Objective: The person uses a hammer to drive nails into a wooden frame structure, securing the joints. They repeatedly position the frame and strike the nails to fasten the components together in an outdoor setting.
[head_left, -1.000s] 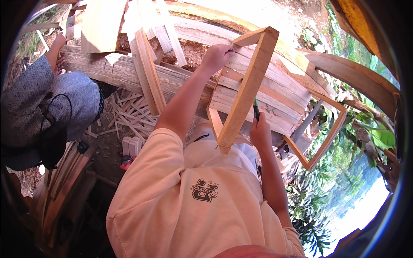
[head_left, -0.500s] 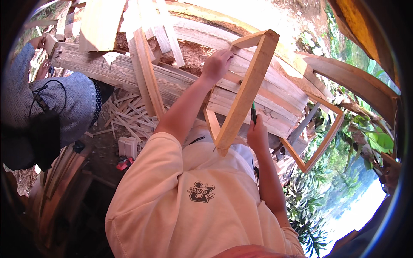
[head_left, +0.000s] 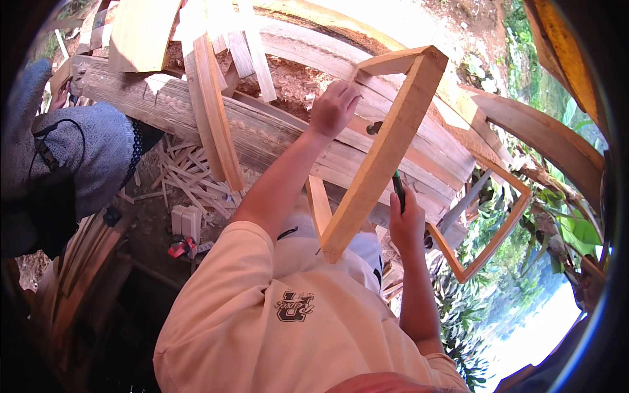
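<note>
Left hand [head_left: 333, 111] is curling by the wooden frame's [head_left: 386, 150] far corner, grip unclear; right hand [head_left: 407, 221] is gripping a hammer [head_left: 398, 187]. Frame is slanting over the table [head_left: 432, 160], now sitting nearer the shirt [head_left: 229, 314], seemingly being repositioned.

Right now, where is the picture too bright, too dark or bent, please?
Head view: glare whitens the ground at the top; deep shadow hides detail beside the stacked boards at lower left; the beam by the right rim looks curved, perhaps from the fisheye; the nearest wooden frame looks reasonably sharp.
</note>
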Demonstrator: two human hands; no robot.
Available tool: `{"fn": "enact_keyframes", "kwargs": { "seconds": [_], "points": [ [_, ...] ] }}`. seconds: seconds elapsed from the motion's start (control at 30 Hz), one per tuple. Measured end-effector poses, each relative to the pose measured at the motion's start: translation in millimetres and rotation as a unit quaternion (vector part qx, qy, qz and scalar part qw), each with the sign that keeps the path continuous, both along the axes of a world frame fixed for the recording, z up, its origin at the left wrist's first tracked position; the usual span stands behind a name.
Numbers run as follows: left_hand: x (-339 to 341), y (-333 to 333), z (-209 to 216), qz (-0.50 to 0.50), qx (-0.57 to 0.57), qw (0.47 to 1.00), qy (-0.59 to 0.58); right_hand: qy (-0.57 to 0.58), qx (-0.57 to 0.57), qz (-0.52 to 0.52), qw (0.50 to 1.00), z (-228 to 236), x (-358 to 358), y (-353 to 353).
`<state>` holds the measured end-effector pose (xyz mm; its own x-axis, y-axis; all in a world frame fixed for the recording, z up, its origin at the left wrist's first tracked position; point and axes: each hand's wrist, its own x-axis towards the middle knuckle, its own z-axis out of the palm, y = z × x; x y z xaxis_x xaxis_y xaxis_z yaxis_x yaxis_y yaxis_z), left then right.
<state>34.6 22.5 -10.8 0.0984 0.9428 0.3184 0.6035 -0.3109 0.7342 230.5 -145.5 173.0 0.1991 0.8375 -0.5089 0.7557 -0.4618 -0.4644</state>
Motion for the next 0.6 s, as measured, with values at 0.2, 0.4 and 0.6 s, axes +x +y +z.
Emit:
{"fn": "enact_keyframes", "kwargs": {
  "seconds": [0.2,0.4,0.6],
  "points": [
    [0.8,1.2,-6.5,0.005,0.019,0.999,-0.036,-0.027,0.120,0.121,0.985,-32.2,33.1,14.1],
    [2.1,3.6,-4.7,-0.008,0.006,1.000,-0.026,-0.034,0.200,0.188,0.961,-53.4,42.7,46.1],
    [1.5,5.1,1.6,-0.006,0.011,0.998,-0.059,-0.053,0.246,0.235,0.939,-70.5,54.4,61.5]
  ]
}}
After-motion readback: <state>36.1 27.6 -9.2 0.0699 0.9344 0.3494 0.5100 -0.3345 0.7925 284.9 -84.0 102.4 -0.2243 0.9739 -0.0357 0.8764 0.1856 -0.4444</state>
